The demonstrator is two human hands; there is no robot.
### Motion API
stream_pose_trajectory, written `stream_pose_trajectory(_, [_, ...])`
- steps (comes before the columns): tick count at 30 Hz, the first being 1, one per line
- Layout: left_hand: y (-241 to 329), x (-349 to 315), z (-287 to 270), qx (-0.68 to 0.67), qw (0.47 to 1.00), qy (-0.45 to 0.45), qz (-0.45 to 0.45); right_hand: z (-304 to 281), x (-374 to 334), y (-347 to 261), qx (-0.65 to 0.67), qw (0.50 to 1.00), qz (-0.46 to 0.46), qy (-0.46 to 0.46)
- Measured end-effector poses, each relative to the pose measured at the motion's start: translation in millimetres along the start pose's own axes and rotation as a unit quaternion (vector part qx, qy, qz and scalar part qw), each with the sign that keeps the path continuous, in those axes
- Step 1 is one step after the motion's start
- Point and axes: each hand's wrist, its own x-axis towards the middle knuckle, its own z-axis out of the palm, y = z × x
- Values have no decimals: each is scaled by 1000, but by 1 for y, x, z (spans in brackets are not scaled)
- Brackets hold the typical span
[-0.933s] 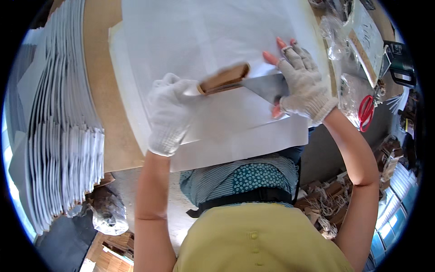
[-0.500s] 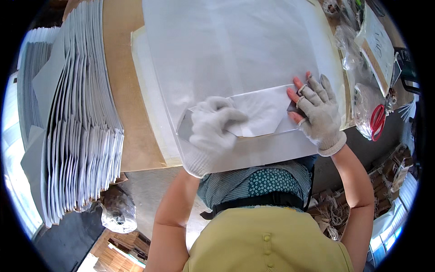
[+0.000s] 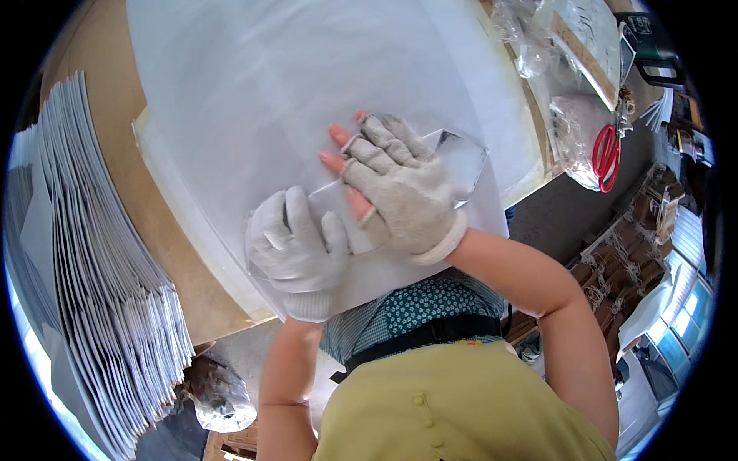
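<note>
A large white paper sheet (image 3: 269, 92) lies on the table, its near end folded into a flat strip with an angled, opened-out right corner (image 3: 466, 160). My right hand (image 3: 403, 184), in a grey-white knit glove with bare fingertips, rests flat across the middle of that fold with fingers stretched out. On the fold's left end lies my left hand (image 3: 298, 242), in a white glove, palm down with fingers slightly bent and the thumb apart. Neither hand grips anything I can see. Both hands cover much of the folded strip between them.
On the left stands a thick row of folded white paper pieces (image 3: 115, 292) beside the brown tabletop (image 3: 165, 265). Red-handled scissors (image 3: 606, 157) and clear plastic bags (image 3: 573, 134) sit at the right edge. A plastic-wrapped roll (image 3: 219, 396) is below the table at left.
My right hand has moved left from the fold's right end to its middle, close to my left hand. My left hand, blurred before, now rests at the left end. The view has shifted right.
</note>
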Motion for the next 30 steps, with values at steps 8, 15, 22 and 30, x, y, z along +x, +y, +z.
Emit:
stream_pose_trajectory(8, [6,7,4,-38,999,7,24,-8,-14,26,-25,997,-69,-28])
stream_pose_trajectory(15, [-71,-23,-4,-78,996,40,30,-70,-35,123,-205,968,-146,-6])
stream_pose_trajectory(22, [-60,-90,-62,-607,706,52,-362,-120,-28,84,-86,974,136,-162])
stream_pose_trajectory(30, [-102,-78,-27,-766,407,16,-498,-89,-46,62,-83,991,52,-91])
